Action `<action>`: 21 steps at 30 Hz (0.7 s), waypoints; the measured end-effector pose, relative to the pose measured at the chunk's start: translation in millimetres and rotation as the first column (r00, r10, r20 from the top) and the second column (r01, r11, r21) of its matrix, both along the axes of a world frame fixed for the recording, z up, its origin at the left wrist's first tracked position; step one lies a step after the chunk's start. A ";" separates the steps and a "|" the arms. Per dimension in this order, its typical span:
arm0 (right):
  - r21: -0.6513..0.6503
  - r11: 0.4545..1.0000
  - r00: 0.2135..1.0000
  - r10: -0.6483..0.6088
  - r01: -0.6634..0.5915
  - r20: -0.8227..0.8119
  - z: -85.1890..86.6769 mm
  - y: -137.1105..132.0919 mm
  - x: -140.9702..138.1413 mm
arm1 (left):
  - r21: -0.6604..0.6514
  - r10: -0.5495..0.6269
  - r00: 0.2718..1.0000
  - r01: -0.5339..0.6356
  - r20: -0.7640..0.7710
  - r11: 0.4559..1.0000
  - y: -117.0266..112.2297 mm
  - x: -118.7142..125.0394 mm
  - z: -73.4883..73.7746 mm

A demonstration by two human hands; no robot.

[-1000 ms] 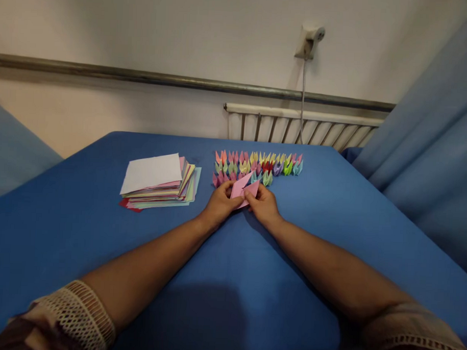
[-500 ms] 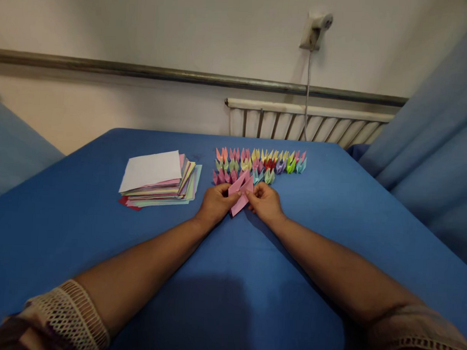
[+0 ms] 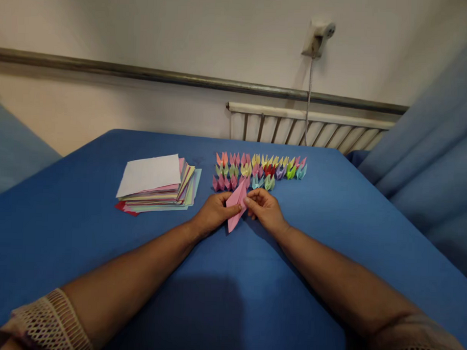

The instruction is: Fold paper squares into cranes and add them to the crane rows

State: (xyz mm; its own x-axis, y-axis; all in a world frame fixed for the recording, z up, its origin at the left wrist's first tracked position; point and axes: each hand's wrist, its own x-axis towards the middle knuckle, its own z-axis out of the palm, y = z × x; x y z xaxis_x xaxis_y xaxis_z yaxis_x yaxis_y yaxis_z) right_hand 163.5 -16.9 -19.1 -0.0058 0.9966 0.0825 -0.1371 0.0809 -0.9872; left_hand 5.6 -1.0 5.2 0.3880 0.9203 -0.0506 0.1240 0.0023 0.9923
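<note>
A pink folded paper (image 3: 236, 208), narrow and diamond-shaped, is held upright between my two hands above the blue table cover. My left hand (image 3: 216, 212) pinches its left side, with the thumb lying across the front. On the right edge, the thumb and fingers of my right hand (image 3: 266, 209) are closed on the same paper. Just behind it stand rows of small folded paper cranes (image 3: 270, 170) in pink, yellow, green, red, purple and blue. The paper hides part of the nearest row.
Left of my hands lies a stack of coloured paper sheets (image 3: 152, 180) with a white sheet on top. The blue-covered table (image 3: 316, 213) reaches to a wall with a metal rail (image 3: 183, 76) and a socket with a plug (image 3: 317, 39). A blue curtain (image 3: 442, 126) hangs at the right.
The pink paper has gone from a wider shape with two split points at the top to a narrower diamond with one point. Both hands appear slightly lower in the view.
</note>
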 end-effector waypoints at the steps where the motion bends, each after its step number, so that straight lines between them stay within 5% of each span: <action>1: -0.007 1.000 1.000 0.013 -0.012 0.010 -0.2 -0.2 -0.5 | -0.032 -0.023 1.000 0.024 0.016 0.999 -1.3 -0.4 1.5; 13: 0.025 0.988 0.987 -0.151 0.150 0.052 -7.6 -4.2 -6.0 | -0.093 -0.009 0.993 0.020 0.118 0.996 -8.3 1.5 -1.7; 21: -0.050 0.999 1.000 0.016 -0.016 0.012 -0.2 -4.0 1.1 | -0.140 -0.030 0.995 0.044 0.100 0.989 -9.4 2.1 -1.8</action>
State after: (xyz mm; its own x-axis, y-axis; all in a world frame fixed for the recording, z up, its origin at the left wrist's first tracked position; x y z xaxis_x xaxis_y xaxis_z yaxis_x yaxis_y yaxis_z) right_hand 164.6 -20.9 -19.3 -0.0224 0.9992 0.0324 -0.1257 0.0294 -0.9916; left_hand 7.6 -10.4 3.4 0.4312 0.8913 -0.1403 0.0297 0.1414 0.9895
